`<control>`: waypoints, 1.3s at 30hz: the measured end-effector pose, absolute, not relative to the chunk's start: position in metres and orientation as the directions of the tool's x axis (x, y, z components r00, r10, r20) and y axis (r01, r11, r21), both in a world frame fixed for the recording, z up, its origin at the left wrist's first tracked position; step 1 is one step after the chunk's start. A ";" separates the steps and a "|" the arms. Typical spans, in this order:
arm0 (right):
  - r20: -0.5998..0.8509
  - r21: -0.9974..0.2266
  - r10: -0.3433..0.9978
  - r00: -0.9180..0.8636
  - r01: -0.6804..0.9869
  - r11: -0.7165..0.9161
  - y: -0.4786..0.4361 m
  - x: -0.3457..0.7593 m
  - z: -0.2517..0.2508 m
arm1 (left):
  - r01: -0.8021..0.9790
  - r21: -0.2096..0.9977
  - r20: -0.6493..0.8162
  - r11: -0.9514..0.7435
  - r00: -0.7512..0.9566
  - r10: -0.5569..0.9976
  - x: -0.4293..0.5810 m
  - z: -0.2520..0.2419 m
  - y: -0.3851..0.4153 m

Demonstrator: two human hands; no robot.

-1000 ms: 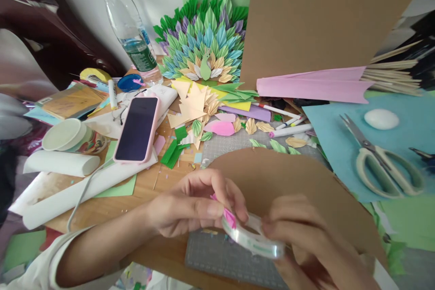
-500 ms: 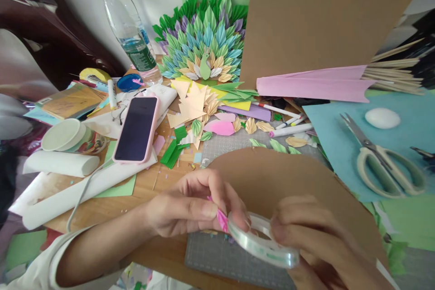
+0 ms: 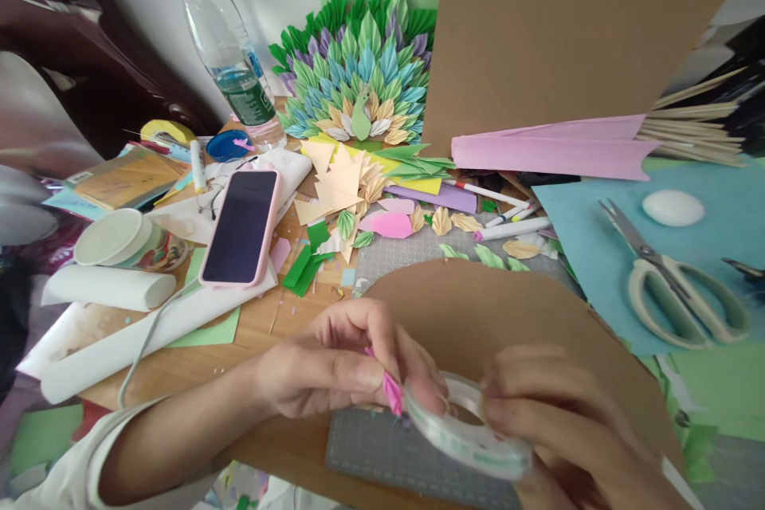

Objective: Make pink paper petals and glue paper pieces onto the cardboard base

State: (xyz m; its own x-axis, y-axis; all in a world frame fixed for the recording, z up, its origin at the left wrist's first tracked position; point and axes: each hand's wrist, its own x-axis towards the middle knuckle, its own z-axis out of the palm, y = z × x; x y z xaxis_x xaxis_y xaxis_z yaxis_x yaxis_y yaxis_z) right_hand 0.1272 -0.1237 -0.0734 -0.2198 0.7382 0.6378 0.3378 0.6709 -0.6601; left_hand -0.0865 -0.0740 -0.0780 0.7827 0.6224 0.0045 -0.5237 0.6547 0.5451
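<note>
Between the thumb and forefinger of my left hand point(image 3: 352, 366) is a small pink folded paper piece point(image 3: 393, 393). Another finger of that hand reaches to the near-left rim of a roll of clear tape point(image 3: 460, 442). My right hand point(image 3: 567, 414), a little blurred, grips the roll's right side, its fingers curled at the ring. Both hands are over a brown cardboard piece point(image 3: 478, 307) with a curved edge and a grey cutting mat point(image 3: 382, 446). Whether a strip of tape is pulled out cannot be made out.
A paper peacock point(image 3: 362, 72) leans at the back, beside an upright cardboard sheet point(image 3: 555, 32). Scissors point(image 3: 669, 279) lie on blue paper at right. At left are a phone point(image 3: 240, 227), a paper cup point(image 3: 128, 241) and bottles point(image 3: 239, 88). Paper leaves point(image 3: 441, 221) lie mid-table.
The tape roll and my right hand have shifted slightly right, with the roll now more blurred. My left hand still pinches the pink paper piece.
</note>
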 end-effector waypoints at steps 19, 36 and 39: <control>0.624 -0.639 0.750 -0.220 0.408 0.652 -0.128 0.122 -0.072 | -0.503 0.504 -0.052 0.702 0.794 0.606 -0.083 -0.087 -0.077; 0.628 -0.654 0.753 -0.199 0.389 0.648 -0.128 0.119 -0.070 | -0.518 0.474 -0.022 0.713 0.802 0.597 -0.085 -0.084 -0.076; 0.604 -0.638 0.762 -0.236 0.429 0.639 -0.128 0.121 -0.065 | -0.514 0.469 -0.022 0.718 0.806 0.591 -0.085 -0.085 -0.075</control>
State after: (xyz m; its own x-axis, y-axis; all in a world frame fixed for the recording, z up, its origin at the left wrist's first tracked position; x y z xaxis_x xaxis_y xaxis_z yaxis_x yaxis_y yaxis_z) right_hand 0.1211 -0.1281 -0.0654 -0.2362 0.7615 0.6036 0.4291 0.6390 -0.6384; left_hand -0.0853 -0.0755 -0.0849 0.8062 0.5912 -0.0219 -0.5140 0.7184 0.4688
